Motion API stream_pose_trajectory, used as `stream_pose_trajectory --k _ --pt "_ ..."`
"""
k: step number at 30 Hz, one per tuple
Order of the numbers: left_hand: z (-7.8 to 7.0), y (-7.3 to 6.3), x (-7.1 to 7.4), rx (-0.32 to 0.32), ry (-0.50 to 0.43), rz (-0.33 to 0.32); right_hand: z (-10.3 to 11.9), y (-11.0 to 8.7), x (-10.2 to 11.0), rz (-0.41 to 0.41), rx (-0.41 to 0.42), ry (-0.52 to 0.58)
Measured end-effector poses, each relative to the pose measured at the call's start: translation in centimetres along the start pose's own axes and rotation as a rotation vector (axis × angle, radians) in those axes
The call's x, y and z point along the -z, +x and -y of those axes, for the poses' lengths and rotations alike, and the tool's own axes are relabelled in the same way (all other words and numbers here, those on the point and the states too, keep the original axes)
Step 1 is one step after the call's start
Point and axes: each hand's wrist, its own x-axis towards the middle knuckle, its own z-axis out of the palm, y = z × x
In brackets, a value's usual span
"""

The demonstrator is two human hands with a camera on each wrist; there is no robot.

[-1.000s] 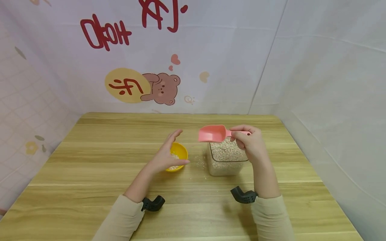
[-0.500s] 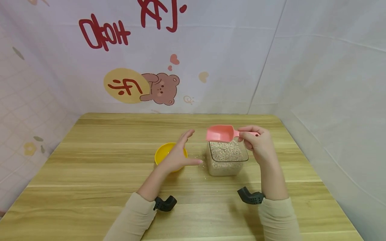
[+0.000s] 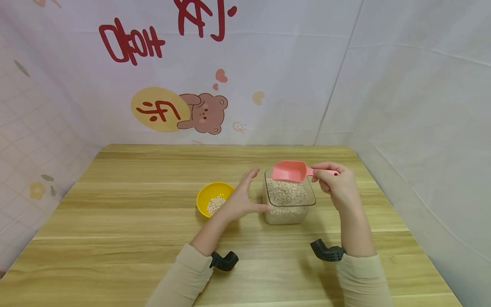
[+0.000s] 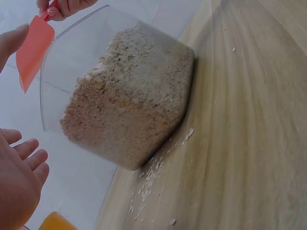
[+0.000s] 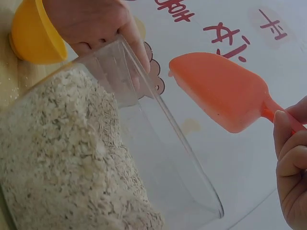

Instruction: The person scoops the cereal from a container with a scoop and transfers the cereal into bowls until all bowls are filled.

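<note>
My right hand (image 3: 337, 183) pinches the handle of a pink scoop (image 3: 289, 171), held level above the back of a clear square container (image 3: 285, 216). Oat flakes (image 5: 62, 153) fill much of that container, heaped higher on one side in the right wrist view. My left hand (image 3: 241, 202) is at the container's left side, thumb and fingers spread wide, with nothing in its grasp. Behind the left forearm stands a yellow bowl (image 3: 205, 194) with a small heap of oat flakes (image 3: 215, 204) in it. No oats show in the scoop's bowl.
Loose flakes (image 4: 148, 184) lie scattered on the wooden table (image 3: 134, 238) beside the container. A white printed curtain (image 3: 291, 85) hangs behind the table, and more curtain stands at both sides. Each wrist carries a black camera mount (image 3: 224, 261).
My left hand has moved right, from over the yellow bowl to the container's side. The right hand has carried the scoop right, farther over the container. Bowl and container stay in place.
</note>
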Motion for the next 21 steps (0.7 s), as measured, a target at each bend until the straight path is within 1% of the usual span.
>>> stream_pose_trajectory --k 5,10,13,21 --pt "-0.1 0.3 -0.7 -0.008 -0.01 0.003 0.0 -0.1 0.5 -0.01 -0.007 -0.023" --pt "0.0 0.7 -1.2 0.005 -0.023 0.006 -0.1 -0.2 1.2 -0.014 -0.016 -0.027" --pt "0.2 0.9 -1.5 0.001 -0.03 0.012 -0.2 -0.3 1.7 -0.018 -0.023 -0.033" --pt "0.5 1.3 -2.0 0.0 -0.072 0.022 0.1 -0.4 2.8 -0.032 -0.05 -0.124"
